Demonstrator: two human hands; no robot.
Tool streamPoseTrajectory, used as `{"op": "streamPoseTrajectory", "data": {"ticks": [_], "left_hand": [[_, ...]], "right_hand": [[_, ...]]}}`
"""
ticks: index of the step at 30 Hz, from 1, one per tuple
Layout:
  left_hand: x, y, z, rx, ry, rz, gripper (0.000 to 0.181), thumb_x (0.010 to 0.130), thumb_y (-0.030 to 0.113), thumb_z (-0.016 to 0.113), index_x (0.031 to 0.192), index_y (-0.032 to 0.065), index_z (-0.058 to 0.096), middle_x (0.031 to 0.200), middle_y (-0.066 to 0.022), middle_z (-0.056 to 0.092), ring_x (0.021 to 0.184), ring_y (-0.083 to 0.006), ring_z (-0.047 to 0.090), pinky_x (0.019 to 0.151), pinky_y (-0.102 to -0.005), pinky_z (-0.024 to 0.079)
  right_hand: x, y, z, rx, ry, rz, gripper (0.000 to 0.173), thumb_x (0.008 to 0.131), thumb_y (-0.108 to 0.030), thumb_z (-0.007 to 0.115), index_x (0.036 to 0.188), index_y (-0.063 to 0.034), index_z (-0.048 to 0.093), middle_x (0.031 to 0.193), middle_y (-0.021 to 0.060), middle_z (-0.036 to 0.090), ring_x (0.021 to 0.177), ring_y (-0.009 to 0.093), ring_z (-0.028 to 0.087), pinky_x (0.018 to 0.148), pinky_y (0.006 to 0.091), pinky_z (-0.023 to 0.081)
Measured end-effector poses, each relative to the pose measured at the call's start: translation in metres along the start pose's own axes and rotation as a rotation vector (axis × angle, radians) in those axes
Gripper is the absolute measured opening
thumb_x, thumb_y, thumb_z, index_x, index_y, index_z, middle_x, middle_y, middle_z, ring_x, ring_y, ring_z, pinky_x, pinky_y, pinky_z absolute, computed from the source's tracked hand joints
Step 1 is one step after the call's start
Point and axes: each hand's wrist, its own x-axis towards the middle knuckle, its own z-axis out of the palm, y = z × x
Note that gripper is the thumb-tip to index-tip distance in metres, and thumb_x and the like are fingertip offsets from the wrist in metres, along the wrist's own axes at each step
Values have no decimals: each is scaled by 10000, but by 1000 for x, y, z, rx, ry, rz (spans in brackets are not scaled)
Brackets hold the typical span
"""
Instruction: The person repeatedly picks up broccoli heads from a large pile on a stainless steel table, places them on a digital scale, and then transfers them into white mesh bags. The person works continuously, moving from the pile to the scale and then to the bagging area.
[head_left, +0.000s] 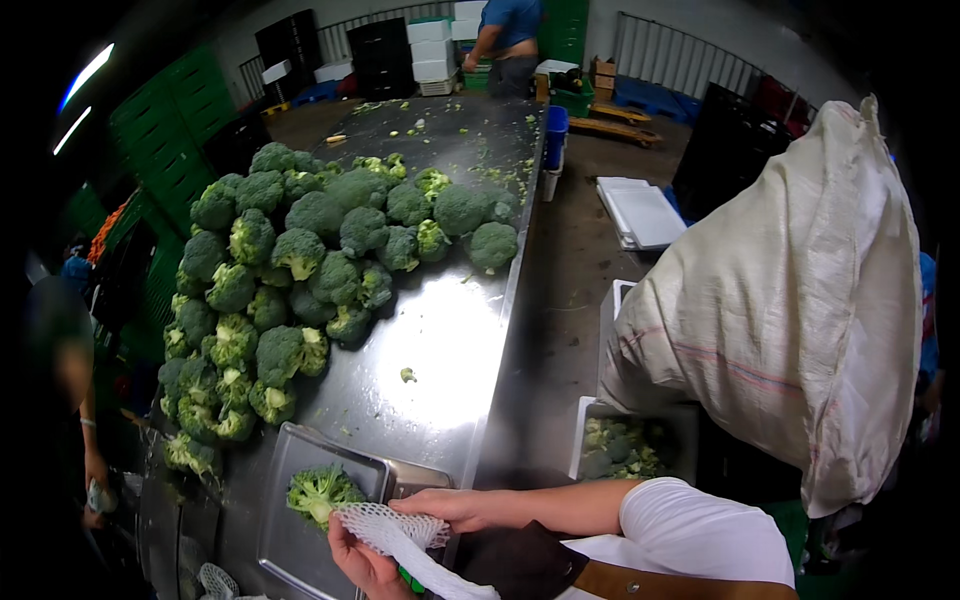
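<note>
A white foam mesh sleeve (390, 529) is stretched between my two hands at the bottom centre. My left hand (364, 559) grips its near left side, and my right hand (442, 510) holds its upper right edge. Just beyond the sleeve, a broccoli head (324, 491) lies stem towards me on a metal tray (289, 566), which looks like a scale's pan. Whether the sleeve touches the stem, I cannot tell. A large heap of broccoli heads (300, 251) covers the left and middle of the steel table (352, 390). A small broccoli piece (407, 374) lies on the bare metal.
A big white woven sack (735, 300) stands at the right, beside a white foam box (581, 442) holding broccoli. White foam lids (641, 214) lie on the floor. One person (514, 37) stands past the table's far end; another person's hand (96, 469) shows at far left.
</note>
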Motion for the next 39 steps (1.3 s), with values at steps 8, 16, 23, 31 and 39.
{"op": "streamPoseTrajectory", "data": {"ticks": [8, 16, 23, 31, 39], "left_hand": [[-17, 9, -11, -49, 60, 23, 174, 876, 171, 521, 936, 32, 606, 931, -108, 652, 865, -240, 623, 815, -400, 502], [-32, 4, -6, -16, 120, -2, 152, 860, 147, 518, 911, 26, 595, 903, -110, 653, 837, -249, 632, 793, -410, 513], [-40, -9, -11, 67, 71, -16, 211, 850, 149, 524, 976, -8, 584, 1006, -137, 629, 949, -265, 597, 898, -414, 459], [-49, -35, -23, 178, -18, -237, 350, 892, 213, 524, 1147, -25, 548, 1062, -100, 626, 940, -175, 612, 837, -324, 492], [-49, -66, -32, 65, -19, -280, 379, 887, 248, 542, 1179, 7, 542, 1101, -77, 620, 946, -158, 610, 832, -309, 501]], "right_hand": [[2, 2, 8, -66, -141, 177, 374, 944, -354, 490, 1118, -37, 588, 1027, -4, 637, 853, 72, 597, 757, 237, 500], [-1, 4, -5, -91, -244, 103, 333, 936, -284, 514, 1114, -10, 574, 1019, 20, 635, 888, 91, 606, 798, 241, 496], [18, -22, -4, -41, -154, -28, 301, 936, -256, 507, 1072, 5, 572, 997, 54, 636, 875, 120, 620, 804, 259, 503], [23, -31, -3, 17, -87, -161, 283, 906, -212, 530, 1057, 23, 578, 963, 90, 637, 878, 178, 620, 822, 323, 494], [9, -32, -4, 44, -47, -51, 291, 894, -221, 523, 1027, 28, 595, 971, 115, 645, 888, 206, 627, 822, 346, 503]]}}
